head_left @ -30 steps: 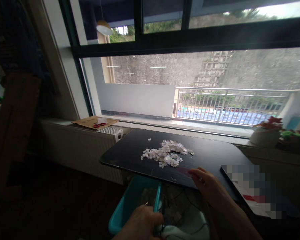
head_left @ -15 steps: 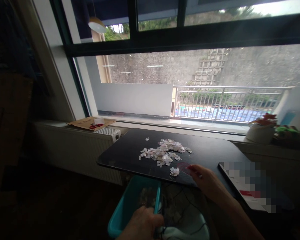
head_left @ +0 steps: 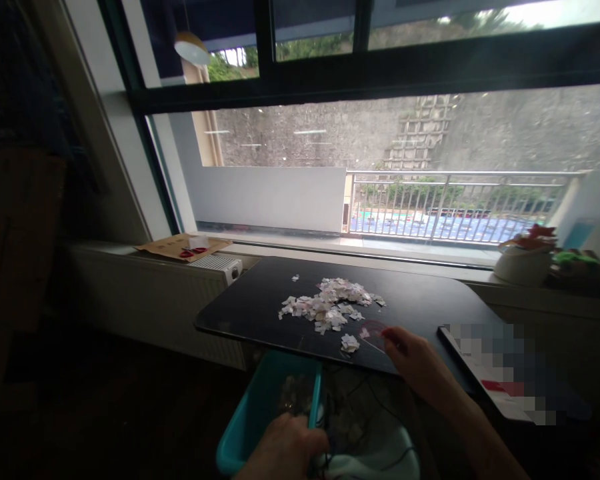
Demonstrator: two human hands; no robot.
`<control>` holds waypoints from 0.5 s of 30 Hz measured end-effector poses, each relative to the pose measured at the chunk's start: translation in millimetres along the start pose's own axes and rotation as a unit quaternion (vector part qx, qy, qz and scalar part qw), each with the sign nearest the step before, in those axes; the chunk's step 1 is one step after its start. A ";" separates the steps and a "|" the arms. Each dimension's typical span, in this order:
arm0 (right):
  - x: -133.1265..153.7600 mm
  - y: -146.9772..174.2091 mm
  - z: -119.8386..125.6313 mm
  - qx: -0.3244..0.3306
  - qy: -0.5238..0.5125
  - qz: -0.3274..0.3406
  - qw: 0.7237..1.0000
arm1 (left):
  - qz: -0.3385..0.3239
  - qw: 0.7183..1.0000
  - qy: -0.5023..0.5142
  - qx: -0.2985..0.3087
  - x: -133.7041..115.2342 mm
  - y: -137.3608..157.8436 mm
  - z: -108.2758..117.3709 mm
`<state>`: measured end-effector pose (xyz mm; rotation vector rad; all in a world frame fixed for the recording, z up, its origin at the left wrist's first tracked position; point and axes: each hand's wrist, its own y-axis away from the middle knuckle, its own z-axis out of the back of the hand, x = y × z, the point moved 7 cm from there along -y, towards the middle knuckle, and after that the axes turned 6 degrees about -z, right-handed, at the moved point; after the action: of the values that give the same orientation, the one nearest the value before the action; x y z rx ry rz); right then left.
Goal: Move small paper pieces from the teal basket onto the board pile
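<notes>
My right hand is closed on a clear half-round piece with pinkish curved lines, which looks like a protractor, held low over the front of the dark table. A small paper scrap shows at its left side; whether it lies under or on it, I cannot tell. To its left sits a small clump of paper scraps, with a larger spread heap of torn white paper behind. Below the table edge, my left hand is closed around the rim of a teal bin, with pale bits inside.
Right of my hand, a tablet-like flat object lies on the table, partly blurred out. Red-handled scissors rest on brown paper by the radiator. A white pot stands on the sill. Dark cords hang beside the bin.
My right hand and the protractor have shifted slightly right, and a small paper scrap now shows at the protractor's left side. My left hand stays on the bin's rim.
</notes>
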<state>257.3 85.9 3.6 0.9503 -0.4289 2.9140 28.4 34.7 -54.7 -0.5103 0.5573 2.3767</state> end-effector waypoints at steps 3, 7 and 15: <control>2.2 1.1 0.3 0.005 -0.003 0.003 1.000 | -0.017 1.000 -0.011 -0.005 -3.4 0.2 -0.7; 1.3 1.4 3.2 -0.016 0.001 -0.011 1.000 | -0.023 0.998 -0.048 -0.018 -5.4 1.5 0.0; -1.8 -1.1 -2.0 -0.010 -0.004 -0.015 1.000 | -0.021 0.999 -0.017 -0.041 -1.0 7.0 -1.0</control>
<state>257.7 87.6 1.3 0.9563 -0.4400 2.8752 24.7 28.8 -53.3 -0.5125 0.4306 2.3719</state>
